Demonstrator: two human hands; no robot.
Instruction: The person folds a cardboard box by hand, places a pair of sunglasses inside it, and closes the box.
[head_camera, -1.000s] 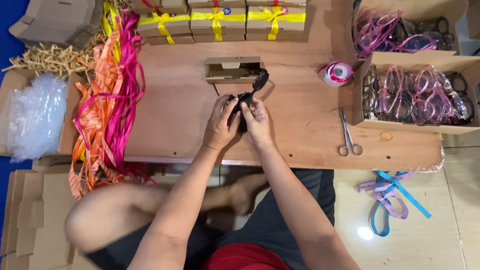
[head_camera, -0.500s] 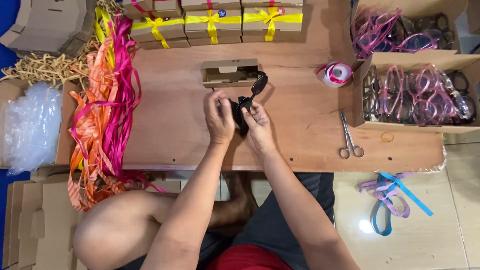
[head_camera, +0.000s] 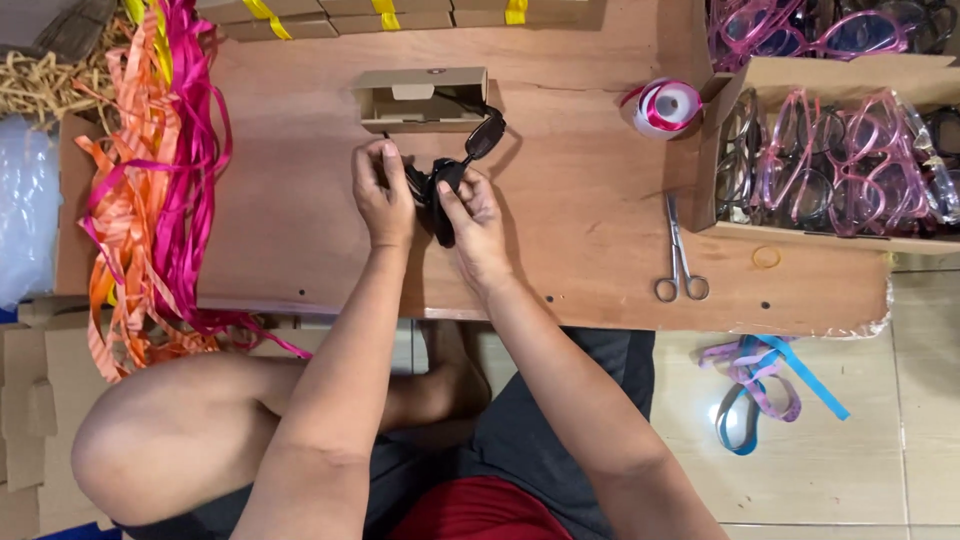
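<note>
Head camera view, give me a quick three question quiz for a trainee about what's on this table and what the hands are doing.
1. True or false: both hands grip the black glasses.
2. Which tool lies on the table to the right of the hands? A) a stapler B) scissors C) a knife
3. Fill in: the small cardboard box just beyond the hands lies ____ (open or closed).

Key
1. True: the left hand and right hand both pinch the glasses between their fingers.
2. B, scissors, near the box of pink glasses.
3. Open, with its opening facing the person.
</note>
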